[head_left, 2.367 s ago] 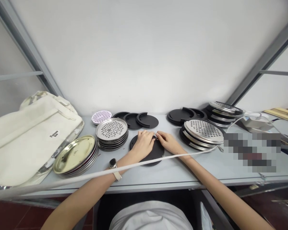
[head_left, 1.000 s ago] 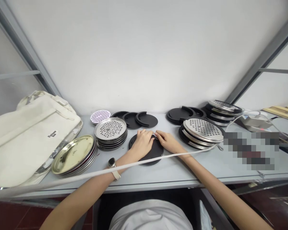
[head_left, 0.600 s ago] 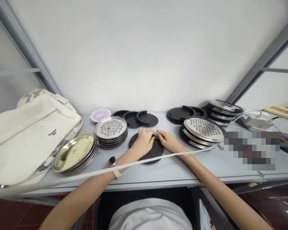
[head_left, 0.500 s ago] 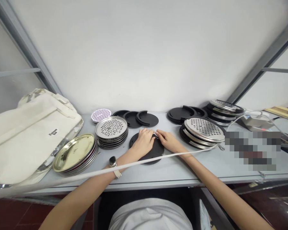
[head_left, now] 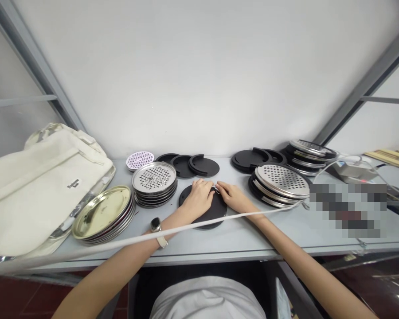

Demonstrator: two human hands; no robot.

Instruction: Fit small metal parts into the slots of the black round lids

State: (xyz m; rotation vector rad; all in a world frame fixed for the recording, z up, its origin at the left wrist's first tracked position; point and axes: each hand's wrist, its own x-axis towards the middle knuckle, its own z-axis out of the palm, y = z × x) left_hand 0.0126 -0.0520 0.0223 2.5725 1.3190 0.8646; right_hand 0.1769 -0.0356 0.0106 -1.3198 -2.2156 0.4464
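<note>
A black round disc (head_left: 208,219) lies flat on the grey table, close to its front edge. My left hand (head_left: 198,197) rests over the disc with its fingers together and bent down at the far rim, closed on it. At the disc's far right edge, my right hand (head_left: 234,196) is closed in a pinch beside the left fingertips. A small shiny metal bit (head_left: 217,190) shows between the two hands; what it is I cannot make out. The fingers cover much of the far rim.
Left of the disc stand stacked perforated metal plates (head_left: 154,177) and gold-coloured plates (head_left: 103,212). Black discs (head_left: 204,166) lie behind. Perforated plates (head_left: 282,179) are stacked at right. A white cord (head_left: 239,215) crosses in front over both forearms. A cream bag (head_left: 36,190) sits far left.
</note>
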